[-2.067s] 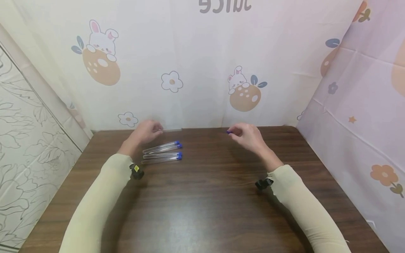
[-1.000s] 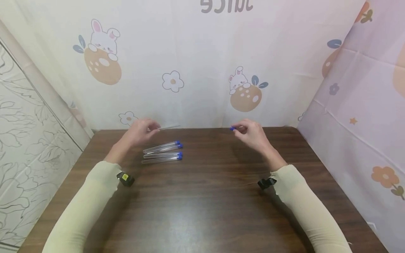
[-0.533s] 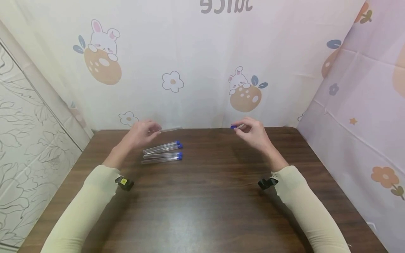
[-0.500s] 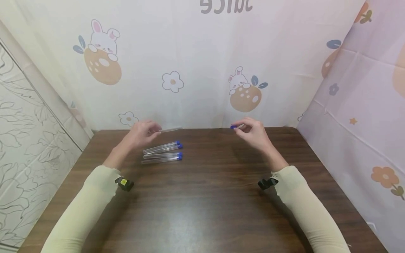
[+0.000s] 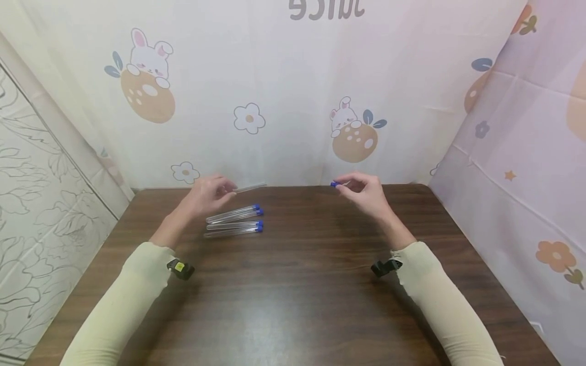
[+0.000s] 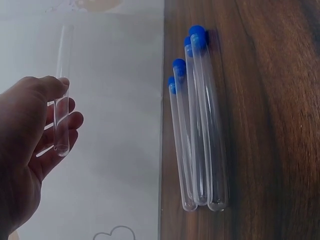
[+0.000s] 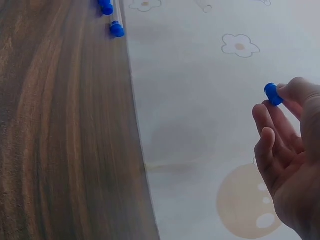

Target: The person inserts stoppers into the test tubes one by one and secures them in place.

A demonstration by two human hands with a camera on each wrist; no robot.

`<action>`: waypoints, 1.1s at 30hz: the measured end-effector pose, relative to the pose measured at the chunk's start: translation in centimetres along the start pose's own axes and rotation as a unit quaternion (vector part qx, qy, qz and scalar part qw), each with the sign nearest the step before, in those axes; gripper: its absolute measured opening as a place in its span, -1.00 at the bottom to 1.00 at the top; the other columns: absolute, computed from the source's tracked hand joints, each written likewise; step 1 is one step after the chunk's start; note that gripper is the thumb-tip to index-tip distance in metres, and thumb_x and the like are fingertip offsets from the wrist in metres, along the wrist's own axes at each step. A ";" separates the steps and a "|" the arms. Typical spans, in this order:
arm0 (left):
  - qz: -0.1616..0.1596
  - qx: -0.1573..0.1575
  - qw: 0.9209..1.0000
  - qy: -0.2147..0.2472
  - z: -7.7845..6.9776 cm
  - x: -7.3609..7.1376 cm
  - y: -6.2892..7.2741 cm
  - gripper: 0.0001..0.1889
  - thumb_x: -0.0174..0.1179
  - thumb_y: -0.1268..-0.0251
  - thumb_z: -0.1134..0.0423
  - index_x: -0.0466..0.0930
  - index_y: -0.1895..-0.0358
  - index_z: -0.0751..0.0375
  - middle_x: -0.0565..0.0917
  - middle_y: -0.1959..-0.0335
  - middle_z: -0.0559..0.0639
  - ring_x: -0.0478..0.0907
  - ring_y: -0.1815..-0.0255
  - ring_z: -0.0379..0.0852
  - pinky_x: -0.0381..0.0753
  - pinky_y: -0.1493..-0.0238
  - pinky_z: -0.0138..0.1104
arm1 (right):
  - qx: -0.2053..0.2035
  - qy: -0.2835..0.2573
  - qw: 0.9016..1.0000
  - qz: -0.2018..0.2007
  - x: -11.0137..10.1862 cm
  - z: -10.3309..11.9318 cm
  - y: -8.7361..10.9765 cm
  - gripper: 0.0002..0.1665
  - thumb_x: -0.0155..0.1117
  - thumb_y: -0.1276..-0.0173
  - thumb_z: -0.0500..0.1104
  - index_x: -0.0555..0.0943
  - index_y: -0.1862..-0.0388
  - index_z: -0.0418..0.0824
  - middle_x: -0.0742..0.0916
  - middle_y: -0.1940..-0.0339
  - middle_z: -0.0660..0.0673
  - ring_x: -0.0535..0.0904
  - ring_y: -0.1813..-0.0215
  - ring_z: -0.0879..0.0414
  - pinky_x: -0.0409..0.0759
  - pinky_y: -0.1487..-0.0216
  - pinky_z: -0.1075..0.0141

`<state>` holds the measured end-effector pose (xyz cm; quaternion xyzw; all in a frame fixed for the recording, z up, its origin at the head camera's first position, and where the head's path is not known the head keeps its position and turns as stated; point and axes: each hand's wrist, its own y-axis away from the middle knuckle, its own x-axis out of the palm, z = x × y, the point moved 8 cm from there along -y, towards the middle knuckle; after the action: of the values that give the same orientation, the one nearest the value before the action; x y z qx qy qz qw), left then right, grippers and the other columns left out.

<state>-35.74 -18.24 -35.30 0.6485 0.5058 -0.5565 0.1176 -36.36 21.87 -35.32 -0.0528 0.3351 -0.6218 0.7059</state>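
My left hand [image 5: 208, 194] pinches a clear test tube [image 6: 62, 120] between thumb and fingers, near the table's far edge. The tube has no cap, and its open end points right in the head view. Well apart from it, my right hand [image 5: 363, 192] holds a small blue cap [image 7: 273, 94] between thumb and fingertips. Several capped test tubes [image 5: 233, 225] lie side by side on the table, just in front of my left hand, their blue caps [image 6: 197, 33] all toward the right in the head view.
The dark wooden table [image 5: 293, 284] ends at a white printed curtain [image 5: 293, 91] right behind both hands. Another patterned curtain [image 5: 526, 168] hangs along the right side, and a panel with line-drawn flowers [image 5: 36, 213] stands at the left.
Over two seconds my left forearm has swung a little left and back, and the tube's tilt has shifted. My right hand has turned the cap slightly. The capped tubes have stayed put.
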 end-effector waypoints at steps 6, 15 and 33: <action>-0.012 0.028 0.999 0.011 -1.0 0.3 0.0 -0.85 0.44 -0.47 0.41 0.81 -0.01 0.34 0.88 0.05 0.27 0.86 0.10 0.20 0.90 0.00 0.04 | 0.004 -0.015 1.000 0.011 0.6 -0.1 0.5 -0.80 0.51 -0.52 -0.37 0.85 -0.06 -0.37 0.92 0.21 0.12 0.86 0.27 0.26 0.74 0.30 0.45; -0.017 0.037 0.999 0.029 -2.3 0.6 0.1 -0.85 0.44 -0.50 0.38 0.81 -0.02 0.30 0.86 0.04 0.22 0.86 0.08 0.18 0.90 -0.04 0.03 | -0.018 -0.062 0.998 0.029 2.1 0.5 0.6 -0.81 0.47 -0.49 -0.47 0.81 -0.03 -0.51 0.93 0.18 0.13 0.85 0.28 0.35 0.84 0.21 0.40; 0.015 0.044 0.998 0.044 -4.5 1.7 -0.5 -0.81 0.43 -0.53 0.34 0.80 -0.10 0.29 0.85 -0.04 0.21 0.87 -0.04 0.17 0.89 -0.16 0.01 | 0.007 -0.060 0.997 0.057 4.6 0.9 0.8 -0.78 0.45 -0.51 -0.45 0.79 -0.08 -0.51 0.85 -0.03 -0.58 0.86 0.23 0.38 0.87 0.11 0.40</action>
<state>-33.67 -13.89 -34.92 0.6843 0.4761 -0.5472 0.0749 -35.25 17.56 -36.91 -0.0664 0.2901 -0.5786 0.7594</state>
